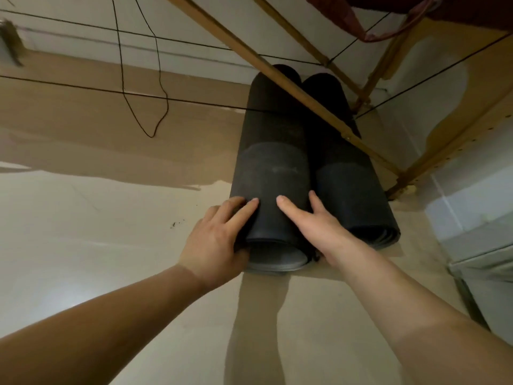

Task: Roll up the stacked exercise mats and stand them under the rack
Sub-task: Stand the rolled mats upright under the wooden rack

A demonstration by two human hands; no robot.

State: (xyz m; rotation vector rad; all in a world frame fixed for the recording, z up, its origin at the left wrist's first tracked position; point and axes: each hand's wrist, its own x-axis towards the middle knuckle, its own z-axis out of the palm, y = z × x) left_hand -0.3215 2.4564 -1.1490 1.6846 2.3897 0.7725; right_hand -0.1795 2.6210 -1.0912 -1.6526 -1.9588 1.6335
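Two rolled mats stand touching under the wooden rack (305,100). My left hand (219,234) curls round the left roll (272,162); my right hand (313,226) presses it, fingers straight, beside the right roll (352,190). Placement looks nearly finished; only letting go remains.

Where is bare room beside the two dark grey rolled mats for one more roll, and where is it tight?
Free: the beige surface left of the left rolled mat, up to the thin black cord loop. Tight: right of the right rolled mat, where the slanted wooden rack bars close in.
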